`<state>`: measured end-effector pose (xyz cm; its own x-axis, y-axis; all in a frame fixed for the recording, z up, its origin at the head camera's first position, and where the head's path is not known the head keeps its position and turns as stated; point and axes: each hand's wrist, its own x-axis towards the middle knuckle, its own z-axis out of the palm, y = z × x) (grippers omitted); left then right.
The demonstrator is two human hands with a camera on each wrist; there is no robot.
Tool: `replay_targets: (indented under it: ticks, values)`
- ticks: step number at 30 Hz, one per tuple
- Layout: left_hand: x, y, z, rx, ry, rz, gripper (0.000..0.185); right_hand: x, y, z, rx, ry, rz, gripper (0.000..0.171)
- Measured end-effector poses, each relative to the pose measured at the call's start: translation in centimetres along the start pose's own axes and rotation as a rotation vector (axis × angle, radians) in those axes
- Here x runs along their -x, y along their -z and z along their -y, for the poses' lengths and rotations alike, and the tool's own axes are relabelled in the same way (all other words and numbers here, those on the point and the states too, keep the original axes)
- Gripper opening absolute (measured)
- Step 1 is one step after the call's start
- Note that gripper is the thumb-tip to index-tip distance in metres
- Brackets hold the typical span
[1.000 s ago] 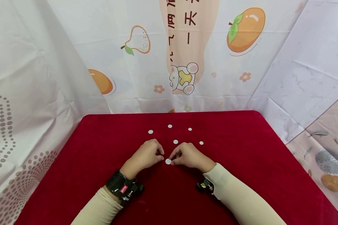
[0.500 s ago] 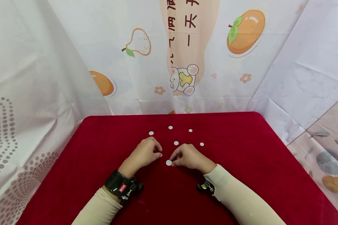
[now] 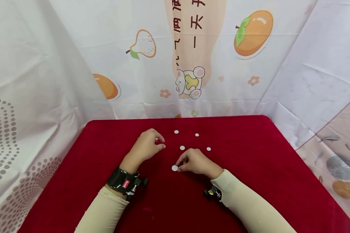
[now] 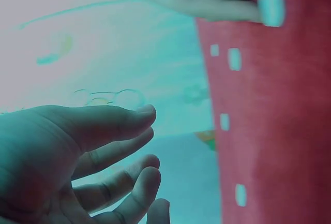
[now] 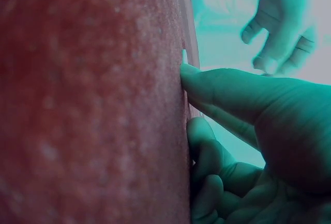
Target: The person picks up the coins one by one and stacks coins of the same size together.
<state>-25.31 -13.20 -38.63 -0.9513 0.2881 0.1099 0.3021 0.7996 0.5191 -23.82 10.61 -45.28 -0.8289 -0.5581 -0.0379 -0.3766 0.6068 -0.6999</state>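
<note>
Hands apart on the red cloth (image 3: 250, 168)

Right hand (image 3: 196, 162) pinching a white disc (image 3: 174, 168); left hand (image 3: 147, 147) loosely curled over another spot, holding nothing visible.

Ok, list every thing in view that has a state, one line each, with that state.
left hand: raised off the cloth, fingers loosely curled, holding nothing visible.
right hand: resting on the cloth, fingertips touching the near disc.
near disc: flat on the cloth.
four far discs: flat, untouched.
red cloth: spread flat.
</note>
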Motion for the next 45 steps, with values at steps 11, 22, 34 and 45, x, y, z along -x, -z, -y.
replay_targets:
  ticks: [11,22,34,45]
  values:
    - [-1.2,2.8,-0.2,0.118,0.042,-0.103,0.017,-0.1,-0.3,-0.2,0.031,-0.001,-0.005,0.010]
    - [-1.5,2.7,1.8,0.145,0.073,-0.164,0.017,0.2,0.1,-0.1,0.005,-0.013,-0.003,0.009]
    - [-1.8,2.1,3.3,0.145,0.135,-0.156,0.020,0.1,0.0,-0.1,0.001,-0.012,-0.005,0.010]
    - [-2.4,0.9,4.6,0.141,0.161,-0.158,0.019,0.1,0.1,0.0,-0.001,-0.015,0.001,0.009]
